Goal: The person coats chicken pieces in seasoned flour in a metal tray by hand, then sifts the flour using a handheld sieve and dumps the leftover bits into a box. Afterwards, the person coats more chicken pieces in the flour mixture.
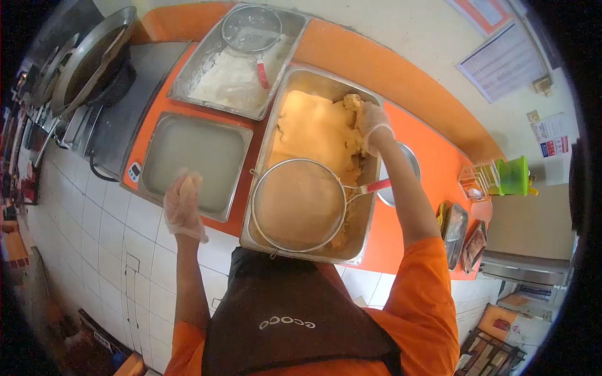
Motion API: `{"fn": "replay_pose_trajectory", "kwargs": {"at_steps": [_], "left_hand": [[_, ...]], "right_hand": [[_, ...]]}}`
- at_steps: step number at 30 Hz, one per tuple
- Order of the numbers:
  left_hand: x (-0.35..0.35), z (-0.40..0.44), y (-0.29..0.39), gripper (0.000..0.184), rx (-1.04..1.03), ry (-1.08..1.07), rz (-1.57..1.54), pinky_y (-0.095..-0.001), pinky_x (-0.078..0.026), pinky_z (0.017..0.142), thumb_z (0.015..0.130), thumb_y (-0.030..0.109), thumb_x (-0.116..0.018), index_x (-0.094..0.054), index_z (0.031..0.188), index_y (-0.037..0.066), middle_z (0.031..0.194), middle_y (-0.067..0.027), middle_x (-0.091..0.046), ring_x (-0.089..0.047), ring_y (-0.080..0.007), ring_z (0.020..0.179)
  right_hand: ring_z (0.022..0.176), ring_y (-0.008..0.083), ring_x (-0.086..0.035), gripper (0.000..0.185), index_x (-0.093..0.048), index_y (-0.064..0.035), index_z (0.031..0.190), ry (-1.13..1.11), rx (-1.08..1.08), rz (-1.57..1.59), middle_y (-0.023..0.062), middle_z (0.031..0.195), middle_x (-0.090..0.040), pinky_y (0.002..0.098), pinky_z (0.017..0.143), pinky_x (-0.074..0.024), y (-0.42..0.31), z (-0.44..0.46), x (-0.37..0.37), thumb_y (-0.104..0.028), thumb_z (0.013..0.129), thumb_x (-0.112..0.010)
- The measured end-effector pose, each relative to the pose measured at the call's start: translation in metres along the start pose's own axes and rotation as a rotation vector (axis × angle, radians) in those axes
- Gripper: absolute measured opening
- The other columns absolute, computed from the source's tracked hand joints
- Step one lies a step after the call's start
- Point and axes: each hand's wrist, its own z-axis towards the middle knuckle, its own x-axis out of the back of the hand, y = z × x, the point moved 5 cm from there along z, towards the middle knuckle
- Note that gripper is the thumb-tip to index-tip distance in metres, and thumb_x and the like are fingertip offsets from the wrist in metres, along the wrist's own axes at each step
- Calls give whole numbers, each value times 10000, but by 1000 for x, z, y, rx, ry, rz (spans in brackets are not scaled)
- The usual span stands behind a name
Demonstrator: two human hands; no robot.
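Note:
My left hand, in a clear plastic glove, is over the near left edge of a metal pan of cloudy liquid. Its fingers are curled together; what they hold, if anything, I cannot make out. My right hand, gloved too, is at the right side of a deep metal tray of yellowish flour. Its fingers close against a lumpy flour-coated piece. A round sieve with a red handle rests across the tray's near end, flour-coloured through its mesh.
Behind stands another tray of white flour with a second sieve. A large wok is at far left. A small timer sits by the liquid pan. To the right are a round metal bowl, a small tray and a green container.

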Motion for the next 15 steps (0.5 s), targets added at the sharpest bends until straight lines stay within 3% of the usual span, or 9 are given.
{"fn": "replay_pose_trajectory", "kwargs": {"at_steps": [2, 4, 6, 8, 10, 13, 15], "left_hand": [[-25, 7, 0, 301, -21, -61, 37, -312, -414, 979, 894, 94, -581, -542, 1187, 35, 1249, -94, -536, -527, -193, 1121], [-42, 12, -3, 287, -32, -99, 176, -322, -415, 975, 900, 104, -576, -547, 1177, 34, 1251, -101, -541, -529, -199, 1126], [-62, 5, 24, 291, -398, -227, 588, -323, -410, 974, 901, 112, -575, -548, 1180, 38, 1238, -103, -550, -528, -200, 1127], [-72, 3, 34, 296, -489, -296, 633, -322, -404, 974, 901, 122, -572, -548, 1184, 37, 1229, -108, -557, -528, -204, 1128], [-70, 5, 30, 304, -293, -290, 311, -317, -396, 977, 901, 133, -568, -546, 1187, 33, 1223, -115, -562, -531, -210, 1127], [-66, 6, 32, 319, -352, -237, 378, -319, -385, 987, 909, 180, -558, -546, 1179, 11, 1211, -131, -567, -530, -222, 1130], [-68, 15, 12, 340, -220, -226, 389, -334, -383, 992, 916, 209, -551, -540, 1192, 11, 1207, -141, -570, -528, -239, 1133]], "right_hand": [[1063, 326, -578, 276, -592, -67, 1081, 102, 174, -119, 174, 1128, -608, 402, 873, -484, 26, 32, -51, -211, 861, -507], [1076, 330, -571, 293, -580, -70, 1109, 37, 313, -513, 180, 1142, -601, 409, 881, -479, -12, 2, -35, -215, 870, -495], [1092, 330, -564, 295, -580, -71, 1117, 43, 241, -459, 183, 1147, -600, 412, 884, -477, -19, 0, -29, -218, 879, -487], [1110, 324, -557, 285, -590, -71, 1106, 117, -37, 43, 184, 1144, -604, 411, 883, -477, 1, 24, -32, -218, 888, -480], [1079, 328, -572, 277, -612, -69, 1067, 123, -49, 17, 178, 1109, -622, 407, 871, -478, 13, 35, -21, -240, 877, -505], [995, 328, -605, 282, -636, -58, 1018, 107, 4, 93, 178, 1037, -649, 396, 833, -485, 3, 19, 12, -261, 830, -580], [932, 317, -622, 303, -644, -50, 1000, 77, 50, 123, 179, 989, -659, 385, 800, -492, -5, 7, 27, -262, 784, -638]]}}
